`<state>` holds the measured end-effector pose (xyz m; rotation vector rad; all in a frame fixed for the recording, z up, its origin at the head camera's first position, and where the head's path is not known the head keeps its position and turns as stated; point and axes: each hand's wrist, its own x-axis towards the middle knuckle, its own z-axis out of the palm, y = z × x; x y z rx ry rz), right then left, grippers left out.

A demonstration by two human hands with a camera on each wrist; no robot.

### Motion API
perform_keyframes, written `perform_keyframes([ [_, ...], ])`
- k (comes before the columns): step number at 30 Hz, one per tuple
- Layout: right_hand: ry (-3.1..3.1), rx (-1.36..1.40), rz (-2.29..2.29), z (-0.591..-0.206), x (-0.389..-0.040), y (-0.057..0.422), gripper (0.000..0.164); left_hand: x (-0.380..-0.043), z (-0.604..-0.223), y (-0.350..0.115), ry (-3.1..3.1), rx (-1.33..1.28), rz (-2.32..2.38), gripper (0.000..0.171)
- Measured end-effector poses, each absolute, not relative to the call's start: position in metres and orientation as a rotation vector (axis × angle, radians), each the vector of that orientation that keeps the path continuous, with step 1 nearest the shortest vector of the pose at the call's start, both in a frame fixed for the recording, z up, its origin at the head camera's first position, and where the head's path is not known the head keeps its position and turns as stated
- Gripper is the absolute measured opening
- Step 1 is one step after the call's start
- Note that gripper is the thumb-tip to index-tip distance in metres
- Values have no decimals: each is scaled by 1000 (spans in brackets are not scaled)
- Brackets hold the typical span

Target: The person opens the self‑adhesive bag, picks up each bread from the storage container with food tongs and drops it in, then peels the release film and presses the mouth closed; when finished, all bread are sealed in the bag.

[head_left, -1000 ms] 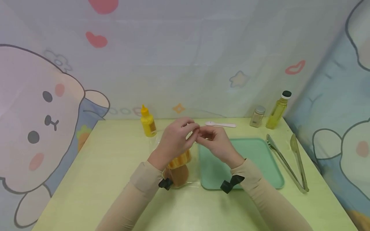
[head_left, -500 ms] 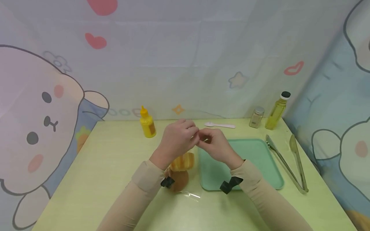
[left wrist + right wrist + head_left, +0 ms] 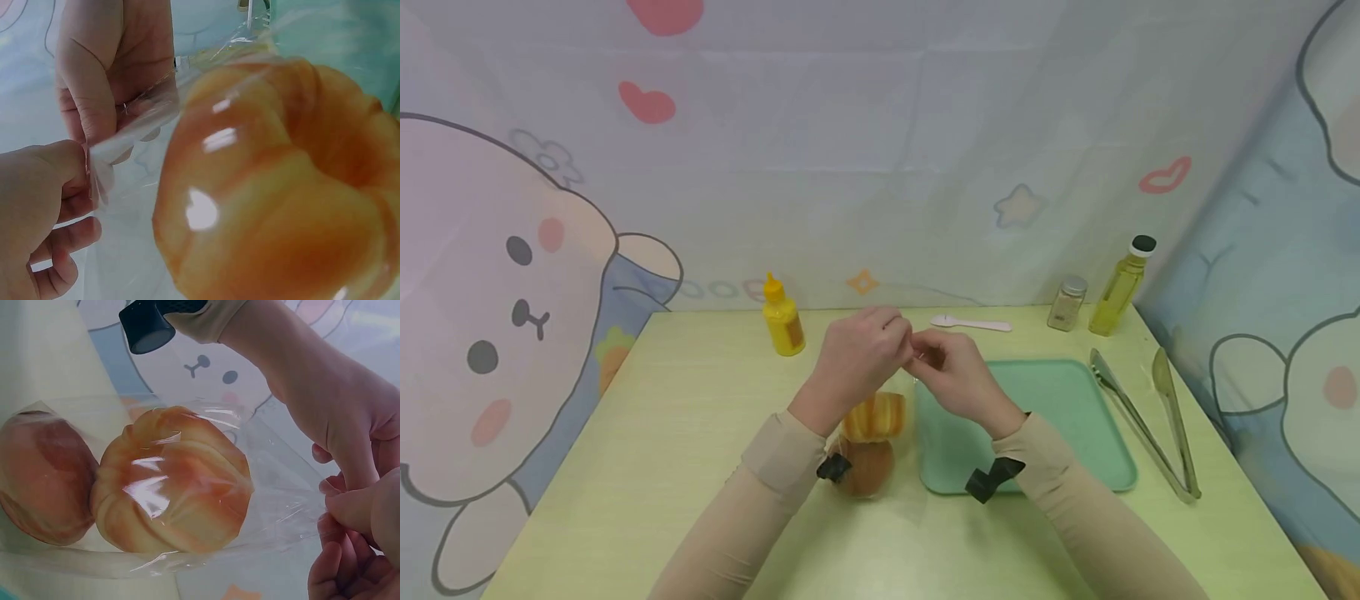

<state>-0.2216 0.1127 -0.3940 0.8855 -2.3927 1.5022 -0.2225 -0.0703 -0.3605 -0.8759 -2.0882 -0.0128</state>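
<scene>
A clear plastic bag [image 3: 281, 481] hangs from both hands, which meet above the table. Inside it are a golden twisted bread roll [image 3: 175, 481] and a darker brown round bun [image 3: 47, 478]. My left hand [image 3: 861, 354] pinches the bag's upper end; in the left wrist view the film runs up to its fingertips [image 3: 75, 165]. My right hand [image 3: 958, 371] pinches the same end right beside it, thumb and fingers together. In the head view the left hand and wrist hide part of the bag, with the roll and bun showing below them.
A green tray [image 3: 1120, 454] lies to the right, with metal tongs [image 3: 1138, 421] beyond it. Along the back stand a yellow squeeze bottle [image 3: 784, 321], a small jar [image 3: 1067, 304] and an oil bottle [image 3: 1120, 292]. A pale pink fork-like utensil [image 3: 973, 323] lies behind the hands.
Both hands stay together at the bag's end, their fingers shifting slightly. The roll and bun have come further into view below the left hand.
</scene>
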Motion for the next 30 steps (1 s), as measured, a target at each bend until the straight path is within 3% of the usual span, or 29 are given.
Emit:
perform_keyframes([
  [19,-2387,747,1588,-392,-219,104,10,-229,-363,-87,-2099,-695,-241,8],
  [22,-2388,709,1634,-394,-218,107,7,-231,-356,-100,-2182,-659,-585,6],
  [27,-2386,656,1680,-397,-221,114,6,-229,-345,-116,-2167,-565,-1723,13],
  [30,-2394,649,1689,-398,-222,116,6,-228,-343,-124,-2017,-501,-2140,12],
])
